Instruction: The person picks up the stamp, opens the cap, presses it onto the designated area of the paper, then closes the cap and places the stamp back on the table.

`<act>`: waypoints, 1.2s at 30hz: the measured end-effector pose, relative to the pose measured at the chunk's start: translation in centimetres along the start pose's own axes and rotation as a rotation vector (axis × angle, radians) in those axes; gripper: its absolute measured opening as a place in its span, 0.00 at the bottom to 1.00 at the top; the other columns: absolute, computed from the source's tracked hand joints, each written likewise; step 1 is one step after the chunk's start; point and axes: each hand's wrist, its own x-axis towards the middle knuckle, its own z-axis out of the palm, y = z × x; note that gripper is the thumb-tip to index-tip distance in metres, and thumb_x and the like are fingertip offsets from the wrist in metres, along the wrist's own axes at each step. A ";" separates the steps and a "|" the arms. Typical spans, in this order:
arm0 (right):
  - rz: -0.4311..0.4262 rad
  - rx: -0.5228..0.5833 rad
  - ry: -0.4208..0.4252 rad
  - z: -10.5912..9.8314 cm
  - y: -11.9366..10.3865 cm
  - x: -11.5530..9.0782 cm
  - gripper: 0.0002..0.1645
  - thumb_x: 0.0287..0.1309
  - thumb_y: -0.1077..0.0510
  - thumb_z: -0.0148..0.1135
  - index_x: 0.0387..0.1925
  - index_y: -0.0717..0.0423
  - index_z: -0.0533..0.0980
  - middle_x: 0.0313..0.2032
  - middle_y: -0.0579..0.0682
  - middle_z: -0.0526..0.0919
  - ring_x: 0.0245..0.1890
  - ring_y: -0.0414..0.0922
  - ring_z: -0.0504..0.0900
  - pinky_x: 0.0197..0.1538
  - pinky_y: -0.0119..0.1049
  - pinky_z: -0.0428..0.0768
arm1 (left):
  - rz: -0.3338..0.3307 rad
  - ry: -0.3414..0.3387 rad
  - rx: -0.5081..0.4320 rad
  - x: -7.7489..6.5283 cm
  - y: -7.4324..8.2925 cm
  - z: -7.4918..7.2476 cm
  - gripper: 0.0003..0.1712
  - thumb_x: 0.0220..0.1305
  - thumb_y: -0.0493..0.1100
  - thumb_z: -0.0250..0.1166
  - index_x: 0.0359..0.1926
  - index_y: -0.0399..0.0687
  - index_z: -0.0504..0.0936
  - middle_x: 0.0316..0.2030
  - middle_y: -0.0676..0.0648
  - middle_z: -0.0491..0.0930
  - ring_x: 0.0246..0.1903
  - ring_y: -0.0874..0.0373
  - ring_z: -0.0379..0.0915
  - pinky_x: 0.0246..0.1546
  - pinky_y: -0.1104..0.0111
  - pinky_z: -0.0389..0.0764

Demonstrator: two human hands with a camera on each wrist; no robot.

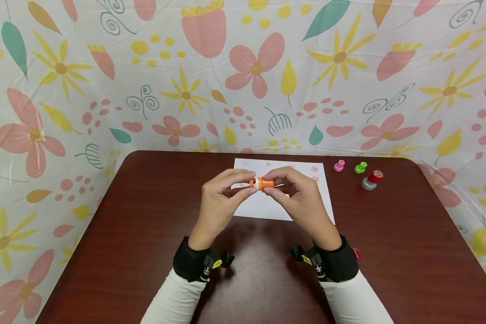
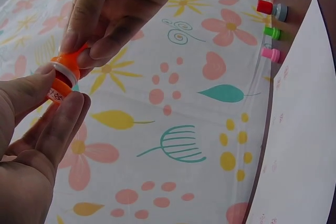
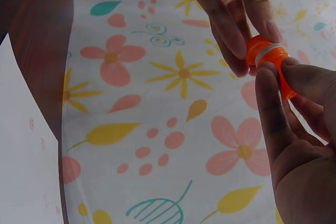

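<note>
An orange self-inking stamp (image 1: 266,183) with a white ring is held level above the paper, between both hands. My left hand (image 1: 222,191) pinches its cap end between thumb and fingertips; the cap (image 2: 59,92) carries small markings. My right hand (image 1: 297,191) pinches the orange body (image 3: 286,80) at the other end. A narrow reddish band shows between the cap and the white ring in the left wrist view. Below lies a white sheet of paper (image 1: 263,209) with small red stamp marks, partly covered by the hands.
At the back right of the dark wooden table (image 1: 154,216) stand a pink stamp (image 1: 339,166), a green stamp (image 1: 361,168) and a tilted grey stamp with a red cap (image 1: 371,180). A flower-patterned curtain (image 1: 255,90) hangs behind the table.
</note>
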 end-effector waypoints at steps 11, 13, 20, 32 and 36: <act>-0.001 -0.041 0.003 0.3 0.0 -0.1 0.18 0.52 0.75 0.73 0.46 0.62 0.82 0.41 0.53 0.86 0.39 0.38 0.85 0.43 0.28 0.87 | -0.006 -0.002 -0.028 -0.1 0.2 0.5 0.17 0.57 0.32 0.76 0.49 0.39 0.90 0.47 0.43 0.87 0.49 0.55 0.84 0.43 0.62 0.89; -0.015 -0.063 0.015 0.4 0.0 -0.1 0.18 0.52 0.75 0.74 0.45 0.62 0.83 0.41 0.53 0.87 0.39 0.38 0.85 0.44 0.28 0.87 | -0.007 0.004 -0.017 -0.1 0.2 0.6 0.17 0.57 0.33 0.77 0.49 0.39 0.90 0.46 0.43 0.88 0.48 0.56 0.84 0.42 0.63 0.89; -0.061 -0.150 0.068 0.9 -0.2 -0.3 0.16 0.51 0.72 0.76 0.43 0.61 0.86 0.38 0.52 0.87 0.36 0.37 0.84 0.43 0.25 0.86 | -0.025 0.010 -0.008 -0.4 0.0 0.8 0.17 0.59 0.34 0.76 0.50 0.40 0.90 0.45 0.44 0.89 0.47 0.55 0.87 0.40 0.58 0.90; -0.031 -0.302 0.071 1.4 0.5 -0.3 0.26 0.49 0.68 0.79 0.46 0.66 0.73 0.40 0.56 0.86 0.36 0.46 0.90 0.42 0.26 0.86 | 0.190 -0.092 0.434 -0.3 0.3 1.0 0.23 0.60 0.29 0.74 0.58 0.35 0.84 0.56 0.40 0.83 0.55 0.51 0.83 0.54 0.65 0.85; -0.046 -0.337 0.079 1.4 0.5 -0.4 0.27 0.48 0.66 0.80 0.46 0.65 0.73 0.39 0.55 0.86 0.35 0.44 0.90 0.42 0.27 0.87 | 0.259 -0.061 0.532 -0.6 0.4 1.9 0.24 0.59 0.28 0.74 0.57 0.33 0.84 0.54 0.39 0.82 0.54 0.50 0.82 0.53 0.65 0.85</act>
